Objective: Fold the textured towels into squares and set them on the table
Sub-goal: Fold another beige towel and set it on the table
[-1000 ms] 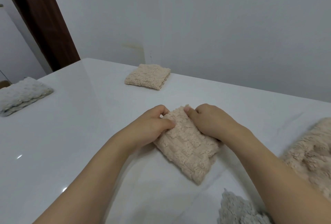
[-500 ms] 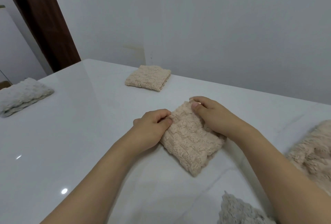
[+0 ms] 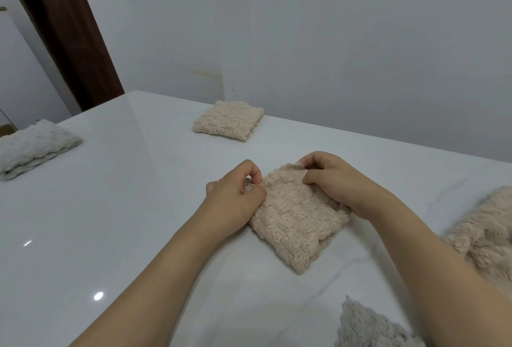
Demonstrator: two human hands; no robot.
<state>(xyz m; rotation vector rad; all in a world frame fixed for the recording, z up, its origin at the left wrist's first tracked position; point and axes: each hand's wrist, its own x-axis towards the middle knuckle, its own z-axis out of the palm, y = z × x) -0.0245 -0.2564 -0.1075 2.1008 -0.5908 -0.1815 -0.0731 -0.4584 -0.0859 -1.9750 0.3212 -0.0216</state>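
Note:
A beige textured towel (image 3: 296, 219), folded into a rough square, lies on the white table (image 3: 124, 208) in front of me. My left hand (image 3: 235, 197) pinches its far left corner between thumb and fingers. My right hand (image 3: 332, 180) curls over the far right corner and pinches its edge, with the wrist resting on the towel's right side. A second beige towel (image 3: 228, 120), folded square, sits near the table's far edge. A folded grey-white towel (image 3: 33, 148) lies at the far left.
An unfolded beige towel (image 3: 487, 233) is heaped at the right edge of view. A grey textured towel (image 3: 368, 327) pokes in at the bottom right. A grey wall rises behind the table; a dark brown door frame (image 3: 63, 33) stands at the back left.
The towel and both hands have shifted slightly away from me. My right hand has moved from the top edge to curl round the far right corner; my left keeps its pinch.

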